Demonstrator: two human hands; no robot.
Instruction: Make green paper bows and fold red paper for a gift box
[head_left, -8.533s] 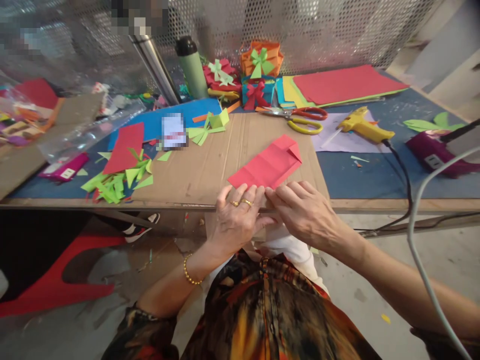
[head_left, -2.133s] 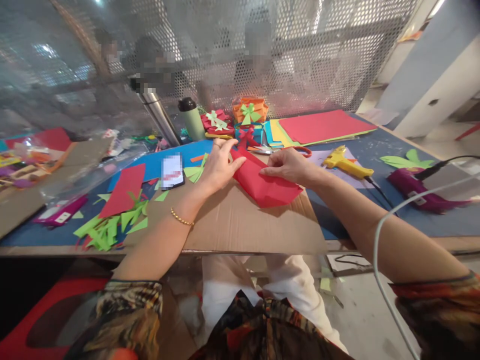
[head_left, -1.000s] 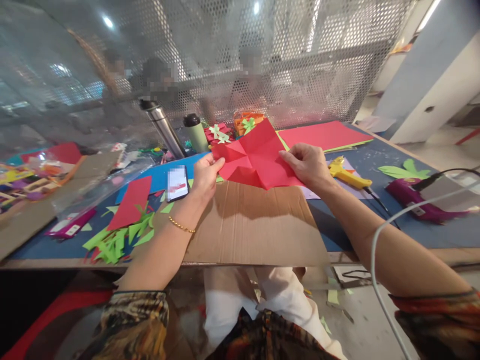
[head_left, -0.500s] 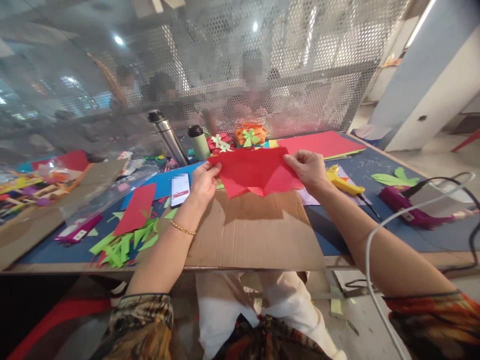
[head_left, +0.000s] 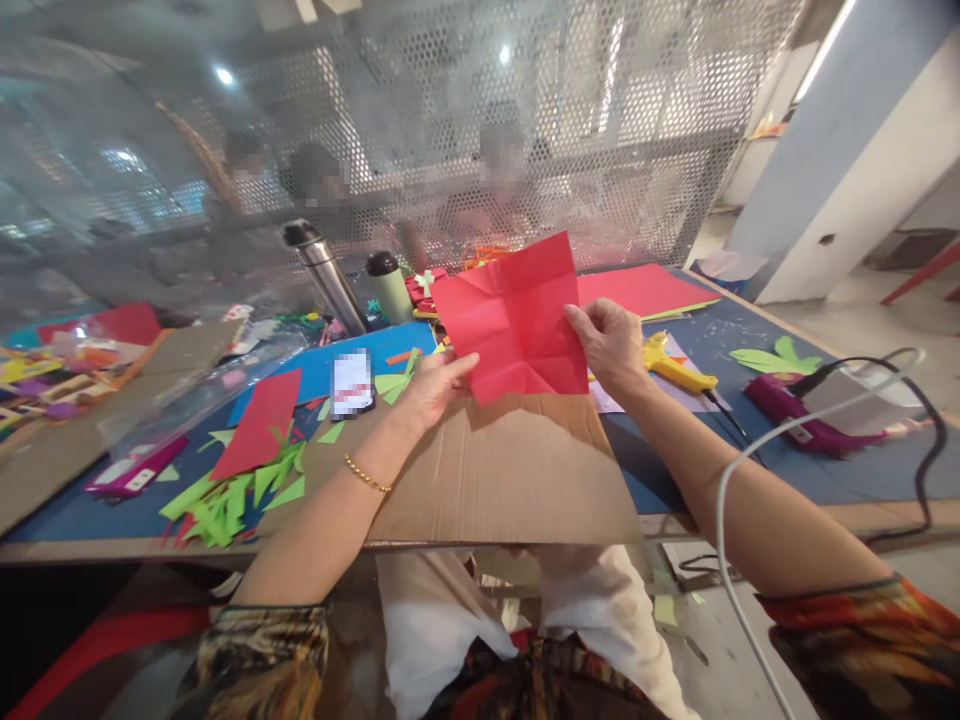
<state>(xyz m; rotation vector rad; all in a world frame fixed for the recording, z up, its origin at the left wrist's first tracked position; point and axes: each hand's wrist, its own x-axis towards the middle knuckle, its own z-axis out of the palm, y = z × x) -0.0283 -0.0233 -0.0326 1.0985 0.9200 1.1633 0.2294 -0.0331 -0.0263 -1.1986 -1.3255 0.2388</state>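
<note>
A creased, roughly square sheet of red paper point(head_left: 517, 325) is held up over the cardboard sheet point(head_left: 510, 470). Its fold lines cross near the middle. My left hand point(head_left: 439, 388) grips it at the lower left edge, thumb in front and the other fingers behind. At the right edge, my right hand point(head_left: 609, 340) pinches the paper between thumb and fingers. Behind the sheet, the decorated red and orange paper pieces are partly hidden.
Green paper scraps point(head_left: 225, 505), a red paper strip point(head_left: 259, 425) and a phone point(head_left: 352, 382) lie left. A steel flask point(head_left: 326, 275) and a green bottle point(head_left: 390, 288) stand behind. Right are a yellow glue gun point(head_left: 679, 368), a purple power strip point(head_left: 814, 420) and a white cable point(head_left: 721, 500).
The red paper has gone from partly folded to opened out into a full, tilted sheet. My left hand has shifted right and slightly down along its edge; the right hand stays close to its place.
</note>
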